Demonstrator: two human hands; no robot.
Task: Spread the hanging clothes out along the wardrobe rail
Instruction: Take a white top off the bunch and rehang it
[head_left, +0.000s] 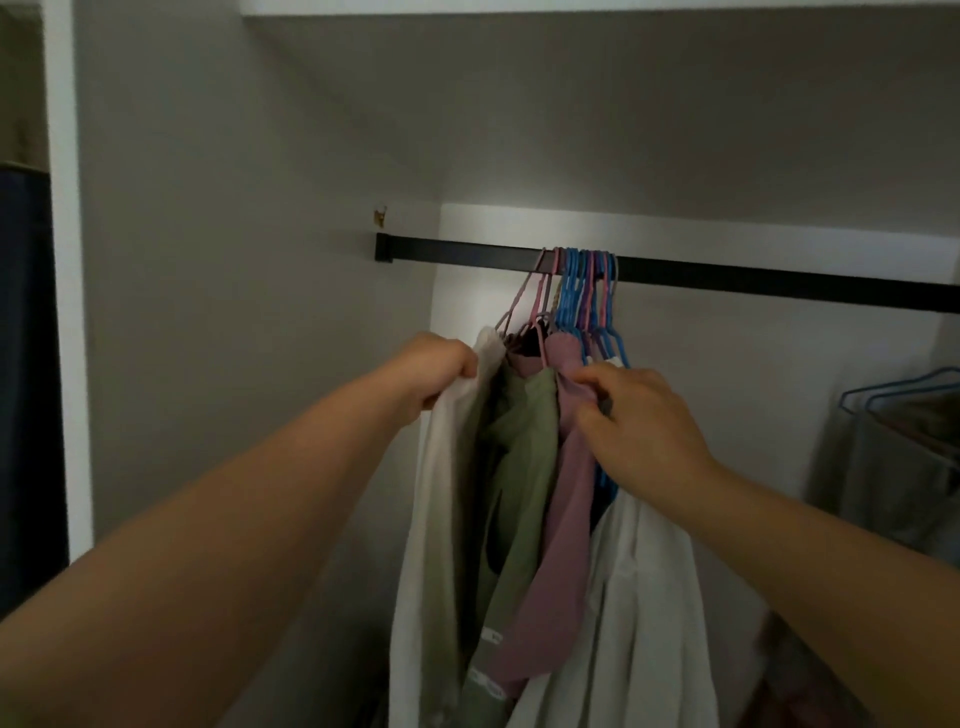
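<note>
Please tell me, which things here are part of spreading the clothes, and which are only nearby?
Part of the job:
black rail
bunched hangers
cream garment, held by left hand
green garment
mauve garment, held by right hand
white shirt

Only nearby:
grey clothes at right
small wall hook

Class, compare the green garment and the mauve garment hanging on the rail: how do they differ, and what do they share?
The green garment hangs left of the mauve garment. The green one shows white markings near its lower edge; the mauve one looks plain. The right hand pinches the mauve one near its top; the green one is untouched, as the left hand grips the cream garment. Both hang bunched together on the black rail.
</note>
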